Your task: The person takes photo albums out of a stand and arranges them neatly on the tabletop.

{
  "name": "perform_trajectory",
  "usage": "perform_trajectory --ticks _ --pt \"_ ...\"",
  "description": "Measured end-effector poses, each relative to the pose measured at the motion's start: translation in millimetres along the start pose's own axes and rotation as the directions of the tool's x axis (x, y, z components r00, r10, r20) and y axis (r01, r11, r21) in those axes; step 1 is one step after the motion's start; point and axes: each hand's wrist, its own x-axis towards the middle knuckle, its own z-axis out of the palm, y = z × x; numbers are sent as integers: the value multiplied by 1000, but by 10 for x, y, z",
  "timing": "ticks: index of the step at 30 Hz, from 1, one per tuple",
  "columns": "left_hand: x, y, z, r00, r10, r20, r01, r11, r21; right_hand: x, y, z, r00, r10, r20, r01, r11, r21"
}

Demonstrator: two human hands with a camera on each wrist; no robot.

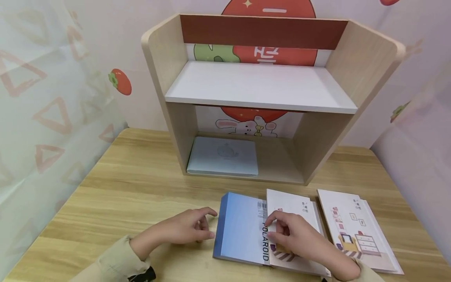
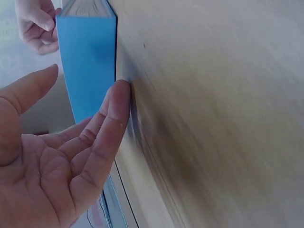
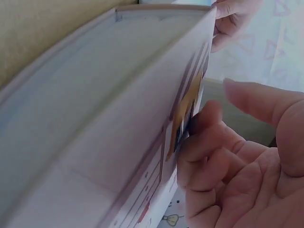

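Note:
My left hand (image 1: 192, 227) is just left of a blue book (image 1: 243, 231) marked POLAROID, fingers loosely bent and thumb apart. In the left wrist view its fingertips are right at the book's blue spine (image 2: 88, 61). Over a white illustrated book (image 1: 289, 203) is my right hand (image 1: 294, 235), its fingers loosely curled and holding nothing. The right wrist view shows those fingers (image 3: 199, 156) against the printed cover, with the thumb lifted away. This white book overlaps the blue book's right side. A second white illustrated book (image 1: 356, 231) lies to the right.
Behind the books stands a two-level wooden desk shelf (image 1: 260, 86). A pale blue book with a whale drawing (image 1: 225, 156) lies flat on its lower level, at the left. All this is on a wood-grain table (image 1: 116, 188) set against patterned walls.

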Motion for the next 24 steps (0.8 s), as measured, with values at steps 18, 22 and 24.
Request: perform_trajectory --ticks 18,22,24 --pt "28 -120 -572 927 117 -356 -69 987 143 213 -63 -338 969 44 -242 -61 996 -66" --pt "83 -178 -669 882 164 -441 -97 981 171 311 -25 -443 964 78 -255 -91 995 -37" --pt "113 -202 -698 865 178 -470 -100 977 186 375 15 -496 962 81 -262 -92 995 -33"
